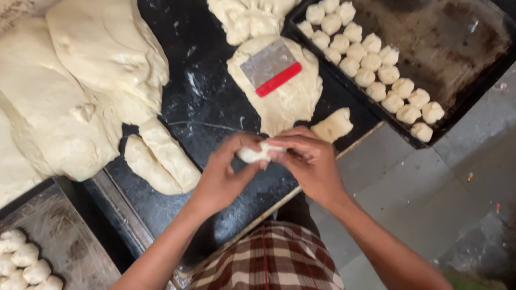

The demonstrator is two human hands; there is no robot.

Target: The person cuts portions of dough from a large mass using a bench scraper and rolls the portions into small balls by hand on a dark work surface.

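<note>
Left hand: the left hand (221, 175) is cupped under a small dough piece (255, 154), its fingers curled up and closed on the near side of it.
Right hand: the right hand (310, 162) meets it from the other side, fingers pressed together on the same piece, so both hands clamp it between them.
Dough piece: held just above the dark worktop (200, 100), near its front edge and in front of the person's checked garment (279, 282).
Doing it well: by my judgement the piece is being shaped; even pressure from both palms and a tucked seam underneath should give a smooth ball like those already laid out.
Nearby stock: a small cut lump (333, 125) lies just beside the right hand; a flat mass of dough (279, 91) behind it carries a metal scraper with a red handle (271, 67).
Big dough: large slabs (66, 98) cover the left of the worktop, with two rolled logs (159, 157) near the left hand.
Far tray: a dark baking tray (484, 69) holds two rows of dough balls (367, 59); its farther half is bare.
Near tray: a second tray (72, 247) at lower left holds more balls.
Edges: the worktop's front edge runs diagonally just below the hands.
Open room: a strip of bare worktop lies between the logs and the flat mass.
</note>
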